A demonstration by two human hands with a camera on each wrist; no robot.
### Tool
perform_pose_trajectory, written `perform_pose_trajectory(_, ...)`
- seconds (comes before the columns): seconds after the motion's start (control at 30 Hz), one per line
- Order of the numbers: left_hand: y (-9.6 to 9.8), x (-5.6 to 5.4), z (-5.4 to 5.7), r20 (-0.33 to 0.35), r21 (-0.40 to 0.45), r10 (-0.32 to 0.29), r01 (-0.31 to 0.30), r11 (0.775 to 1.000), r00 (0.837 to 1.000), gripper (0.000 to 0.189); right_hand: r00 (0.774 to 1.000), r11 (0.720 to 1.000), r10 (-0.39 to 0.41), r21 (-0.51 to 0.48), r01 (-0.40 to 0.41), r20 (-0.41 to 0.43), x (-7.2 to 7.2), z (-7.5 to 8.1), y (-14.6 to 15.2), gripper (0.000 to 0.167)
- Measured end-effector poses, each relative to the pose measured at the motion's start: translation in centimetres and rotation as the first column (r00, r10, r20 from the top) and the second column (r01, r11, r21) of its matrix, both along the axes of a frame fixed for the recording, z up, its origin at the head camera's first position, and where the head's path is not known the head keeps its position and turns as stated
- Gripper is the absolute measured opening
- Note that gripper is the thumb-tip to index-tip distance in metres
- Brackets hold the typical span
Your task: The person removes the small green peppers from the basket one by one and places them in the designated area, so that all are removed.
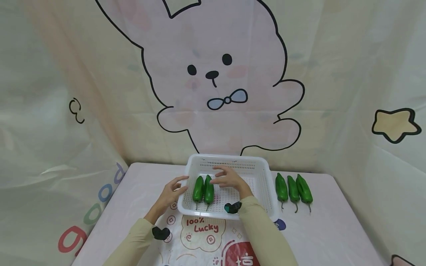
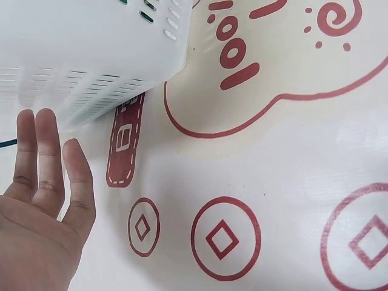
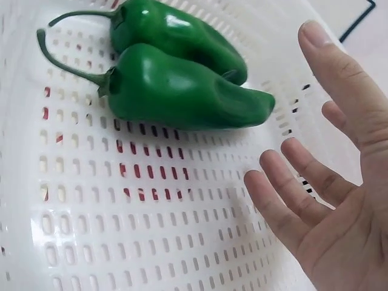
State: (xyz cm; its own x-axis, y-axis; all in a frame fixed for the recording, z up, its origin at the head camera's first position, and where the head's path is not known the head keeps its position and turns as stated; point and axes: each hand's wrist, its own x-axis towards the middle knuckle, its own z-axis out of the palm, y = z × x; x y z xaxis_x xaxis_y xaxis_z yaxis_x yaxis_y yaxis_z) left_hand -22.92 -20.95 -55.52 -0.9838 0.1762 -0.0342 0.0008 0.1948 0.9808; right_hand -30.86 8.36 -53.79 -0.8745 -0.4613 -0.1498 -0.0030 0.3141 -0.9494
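Observation:
A white perforated plastic basket (image 1: 256,188) stands on the table, with two green peppers (image 1: 203,190) side by side in its left part. My right hand (image 1: 231,180) hovers over the basket just right of these peppers, fingers spread and holding nothing. In the right wrist view the two peppers (image 3: 182,91) lie with stems to the left, apart from the right hand's fingertips (image 3: 257,179). My left hand (image 1: 171,194) is at the basket's left side, its fingers extended by the rim. The left wrist view has the straight fingers (image 2: 45,151) close to the basket's slotted wall (image 2: 97,79).
Three more green peppers (image 1: 293,192) lie in a row on the table to the right of the basket. A printed cloth (image 1: 203,236) with red lettering covers the table in front. Behind hangs a curtain (image 1: 213,122) with a cartoon figure.

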Motion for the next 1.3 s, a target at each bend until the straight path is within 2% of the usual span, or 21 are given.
perform_pose_trajectory(0.17, 0.2, 0.0, -0.2, 0.008, -0.006, -0.006, 0.006, 1.000, 1.000, 0.052, 0.999, 0.999, 0.014, 0.037, -0.016, 0.041, -0.2, -0.3, -0.6, 0.078)
perform_pose_trajectory(0.4, 0.2, 0.0, -0.2, 0.006, -0.011, -0.002, 0.002, 1.000, 1.000, 0.052, 0.998, 0.997, 0.038, 0.066, -0.041, 0.049, -0.2, -0.6, -1.5, 0.077)
perform_pose_trajectory(0.83, 0.0, 0.0, -0.2, 0.003, 0.004, -0.007, 0.007, 1.000, 1.000, 0.051, 0.996, 0.996, 0.012, 0.088, -0.019, 0.086, -0.6, -1.0, -3.2, 0.071)
perform_pose_trajectory(1.07, 0.7, 1.5, 3.1, 0.004, 0.002, -0.036, 0.036, 0.999, 0.999, 0.050, 0.996, 0.994, -0.038, 0.101, 0.030, 0.083, -0.8, -1.4, -3.5, 0.058)
perform_pose_trajectory(1.3, 0.5, 1.3, 3.1, 0.011, 0.016, -0.049, 0.049, 0.999, 0.999, 0.051, 0.992, 0.998, -0.060, -0.016, 0.062, 0.109, -0.7, -1.7, -3.5, 0.048)
